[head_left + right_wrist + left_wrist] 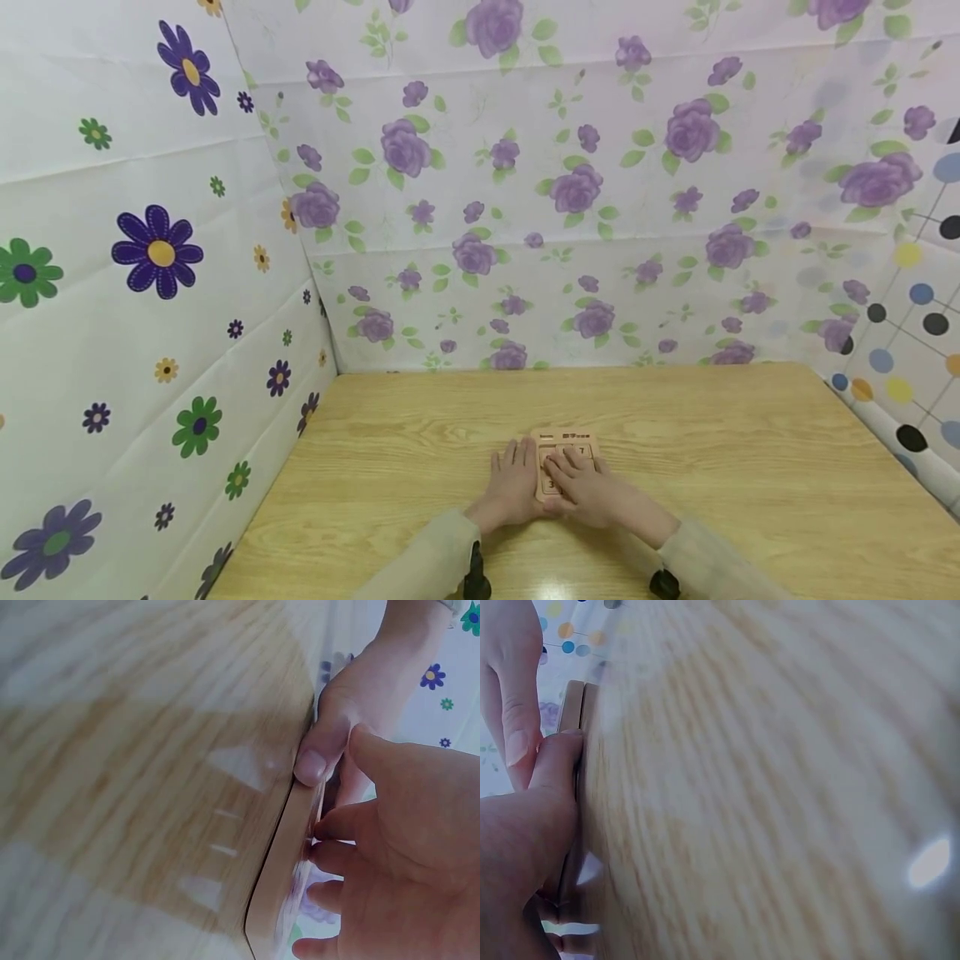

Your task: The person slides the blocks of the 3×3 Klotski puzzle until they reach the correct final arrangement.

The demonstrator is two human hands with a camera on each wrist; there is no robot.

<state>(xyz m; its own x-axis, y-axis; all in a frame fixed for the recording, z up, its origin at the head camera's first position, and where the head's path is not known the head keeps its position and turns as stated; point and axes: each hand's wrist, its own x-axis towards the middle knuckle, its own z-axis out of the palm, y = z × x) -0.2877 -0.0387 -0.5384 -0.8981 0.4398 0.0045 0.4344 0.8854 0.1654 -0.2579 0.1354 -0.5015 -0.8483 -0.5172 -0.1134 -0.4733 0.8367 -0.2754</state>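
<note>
A flat wooden number sliding puzzle (555,433) lies on the table, with printing along its far rim and tiles such as a 7 and a 3 showing. My left hand (513,487) rests against its left side, fingers extended forward. In the right wrist view, the left thumb (311,766) presses on the puzzle's near edge (279,881). Over the tiles lies my right hand (592,493), its fingertips touching the face; the fingers and palm cover much of the number grid. The right thumb (517,727) hangs close above the left one in the left wrist view.
The wood-grain table (390,450) stretches out on both sides of the puzzle. Cloth with purple roses (472,250) hangs behind it, a daisy-patterned cloth (112,350) on the left and a dotted cloth (930,333) on the right.
</note>
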